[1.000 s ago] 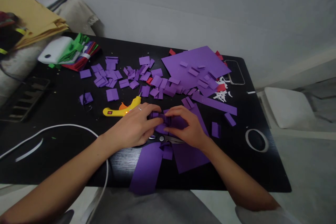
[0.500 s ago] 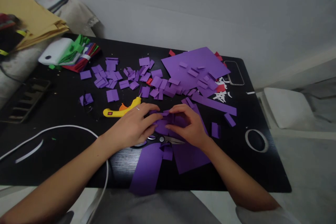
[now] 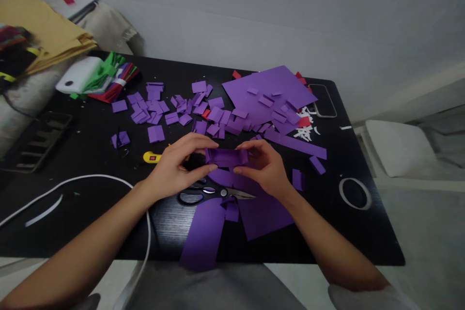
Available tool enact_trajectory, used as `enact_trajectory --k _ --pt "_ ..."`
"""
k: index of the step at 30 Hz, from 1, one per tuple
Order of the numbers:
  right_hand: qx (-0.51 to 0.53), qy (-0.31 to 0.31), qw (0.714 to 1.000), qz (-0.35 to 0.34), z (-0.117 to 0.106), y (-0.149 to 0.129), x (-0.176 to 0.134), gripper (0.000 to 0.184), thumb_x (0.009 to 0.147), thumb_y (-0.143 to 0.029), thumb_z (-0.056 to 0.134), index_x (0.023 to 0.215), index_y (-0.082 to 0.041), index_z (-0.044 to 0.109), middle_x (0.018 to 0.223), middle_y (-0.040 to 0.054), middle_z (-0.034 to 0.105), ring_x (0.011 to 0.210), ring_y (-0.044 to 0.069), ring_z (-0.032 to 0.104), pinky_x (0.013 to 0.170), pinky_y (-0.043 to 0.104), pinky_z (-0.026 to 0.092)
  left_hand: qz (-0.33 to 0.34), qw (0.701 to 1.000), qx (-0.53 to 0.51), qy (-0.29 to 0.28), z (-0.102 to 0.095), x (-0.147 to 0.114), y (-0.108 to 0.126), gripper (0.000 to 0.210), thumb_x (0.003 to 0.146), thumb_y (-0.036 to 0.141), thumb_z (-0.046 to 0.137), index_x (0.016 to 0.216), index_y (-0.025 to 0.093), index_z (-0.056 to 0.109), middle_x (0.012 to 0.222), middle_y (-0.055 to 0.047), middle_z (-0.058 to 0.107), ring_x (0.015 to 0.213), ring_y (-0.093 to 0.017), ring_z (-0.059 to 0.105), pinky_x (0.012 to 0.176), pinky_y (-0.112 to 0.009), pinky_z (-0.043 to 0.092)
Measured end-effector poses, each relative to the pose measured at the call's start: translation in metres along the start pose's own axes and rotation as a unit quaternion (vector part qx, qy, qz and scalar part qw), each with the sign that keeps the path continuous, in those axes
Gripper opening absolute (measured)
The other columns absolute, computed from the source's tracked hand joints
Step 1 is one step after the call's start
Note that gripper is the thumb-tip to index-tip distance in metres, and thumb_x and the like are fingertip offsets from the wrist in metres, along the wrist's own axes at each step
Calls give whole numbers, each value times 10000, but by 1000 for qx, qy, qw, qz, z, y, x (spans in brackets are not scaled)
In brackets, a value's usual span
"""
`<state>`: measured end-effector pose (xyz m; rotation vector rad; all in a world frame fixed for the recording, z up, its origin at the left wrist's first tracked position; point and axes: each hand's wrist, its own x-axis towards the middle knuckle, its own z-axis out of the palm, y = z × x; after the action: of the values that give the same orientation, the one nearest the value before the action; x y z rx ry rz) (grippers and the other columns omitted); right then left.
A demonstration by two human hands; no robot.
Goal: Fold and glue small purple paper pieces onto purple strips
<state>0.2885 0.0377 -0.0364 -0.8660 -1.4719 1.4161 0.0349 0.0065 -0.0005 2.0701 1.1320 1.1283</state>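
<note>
Between both hands, a small folded purple paper box (image 3: 228,157) is raised above the table, its hollow side toward me. My left hand (image 3: 181,162) pinches its left end between thumb and fingers. Its right end sits in the grip of my right hand (image 3: 264,164). Directly below lie black-handled scissors (image 3: 224,193), blades to the right, across purple paper sheets (image 3: 205,232). Behind my left hand a yellow glue gun (image 3: 150,157) is mostly covered; only its rear end shows clearly.
Many small folded purple pieces (image 3: 156,132) lie across the back of the black table (image 3: 312,232). A large purple sheet (image 3: 269,87) and a phone-shaped frame (image 3: 323,100) are at back right. A tape roll (image 3: 355,193) lies right; a white cable (image 3: 98,175) curves at left.
The purple paper between my hands has come up and turned, so its hollow inside now shows. My left hand has shifted slightly left, covering more of the glue gun and exposing the scissor handles.
</note>
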Motion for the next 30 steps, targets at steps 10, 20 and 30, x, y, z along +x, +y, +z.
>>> enact_trajectory --k 10,20,30 --pt "39 17 999 10 2 -1 1 501 669 -330 1002 1065 -277 699 1090 39 723 1078 224 718 959 400 634 -57 995 -73 36 5 -2 0 433 860 270 859 1252 200 691 1199 -92 736 1069 -203 725 893 -315 643" --pt "10 12 1000 9 0 0 0 541 682 -412 989 1086 -284 653 1125 53 724 1125 247 713 960 424 631 -24 999 -8 40 3 -5 3 450 863 340 860 1269 231 701 1216 -100 735 1103 -240 707 864 -353 639" --pt "10 30 1000 1 0 -2 -1 525 680 -349 995 1107 -285 696 1134 41 729 1106 227 726 969 409 650 -98 987 -125 32 6 -3 0 425 876 265 833 1265 188 678 1197 -97 724 1057 -203 741 937 -344 662"
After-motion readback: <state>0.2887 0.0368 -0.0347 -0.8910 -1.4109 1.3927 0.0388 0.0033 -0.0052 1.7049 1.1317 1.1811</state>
